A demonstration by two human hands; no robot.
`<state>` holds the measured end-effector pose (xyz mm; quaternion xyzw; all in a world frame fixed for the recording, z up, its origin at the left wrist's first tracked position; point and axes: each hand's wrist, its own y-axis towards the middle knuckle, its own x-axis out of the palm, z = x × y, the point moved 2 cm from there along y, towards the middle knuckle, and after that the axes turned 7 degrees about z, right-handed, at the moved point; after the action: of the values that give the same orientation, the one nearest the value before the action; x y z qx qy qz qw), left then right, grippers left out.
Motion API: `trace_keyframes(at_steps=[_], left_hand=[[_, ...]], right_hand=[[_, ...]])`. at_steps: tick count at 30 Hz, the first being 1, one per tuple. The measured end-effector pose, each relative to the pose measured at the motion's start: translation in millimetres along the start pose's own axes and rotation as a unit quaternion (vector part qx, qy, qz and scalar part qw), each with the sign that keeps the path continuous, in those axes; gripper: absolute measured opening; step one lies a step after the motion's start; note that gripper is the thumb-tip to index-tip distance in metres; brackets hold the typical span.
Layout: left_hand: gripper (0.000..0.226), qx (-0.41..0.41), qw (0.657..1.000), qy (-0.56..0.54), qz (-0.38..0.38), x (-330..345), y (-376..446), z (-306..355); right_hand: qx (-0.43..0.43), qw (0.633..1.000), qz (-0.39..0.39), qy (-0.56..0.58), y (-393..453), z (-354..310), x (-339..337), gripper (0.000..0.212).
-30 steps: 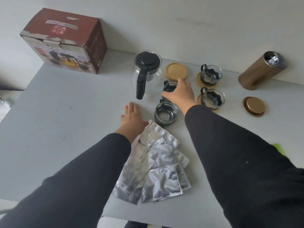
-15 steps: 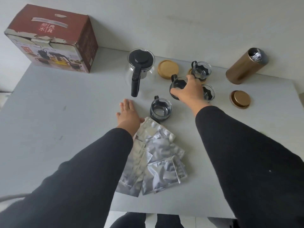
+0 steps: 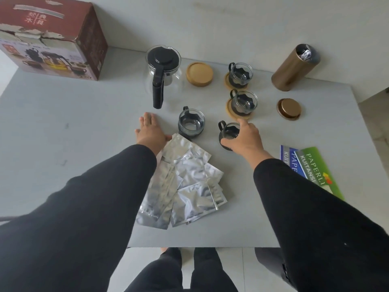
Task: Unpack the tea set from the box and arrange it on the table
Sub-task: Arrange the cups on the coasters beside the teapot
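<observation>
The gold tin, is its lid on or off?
Off. The gold tin stands open with crinkled foil showing inside, and its lid lies apart on the table.

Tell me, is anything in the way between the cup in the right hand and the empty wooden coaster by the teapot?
The right hand grips a cup. Nothing visible blocks the way to the bare coaster; another cup sits just left of that path.

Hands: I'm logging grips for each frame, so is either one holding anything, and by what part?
The right hand grips a glass cup around its body, not its handle. The left hand rests flat on the table, holding nothing.
</observation>
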<state>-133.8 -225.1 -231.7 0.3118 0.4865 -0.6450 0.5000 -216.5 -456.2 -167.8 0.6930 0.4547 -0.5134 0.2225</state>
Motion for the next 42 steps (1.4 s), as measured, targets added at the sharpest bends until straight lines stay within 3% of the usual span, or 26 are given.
trace_keyframes(at_steps=[7,13,25,35,42], left_hand=[[0.092,-0.003,1.000,0.001,-0.006,2,2,0],[0.092,-0.004,1.000,-0.006,-0.004,2,4,0],[0.094,-0.067,0.994,0.051,-0.065,-2,10,14],[0.091,-0.085,0.991,0.062,-0.084,-4,10,17],[0.091,-0.085,0.991,0.056,-0.082,-6,8,18]], right_hand=[[-0.036,0.999,0.011,-0.036,5,1,0,0.081],[-0.103,0.989,0.098,-0.027,26,-22,-10,0.057],[-0.116,0.993,0.019,0.001,140,-108,27,0.076],[-0.056,0.998,0.020,-0.014,196,-126,54,0.080],[-0.059,0.998,0.020,-0.008,202,-127,54,0.083]])
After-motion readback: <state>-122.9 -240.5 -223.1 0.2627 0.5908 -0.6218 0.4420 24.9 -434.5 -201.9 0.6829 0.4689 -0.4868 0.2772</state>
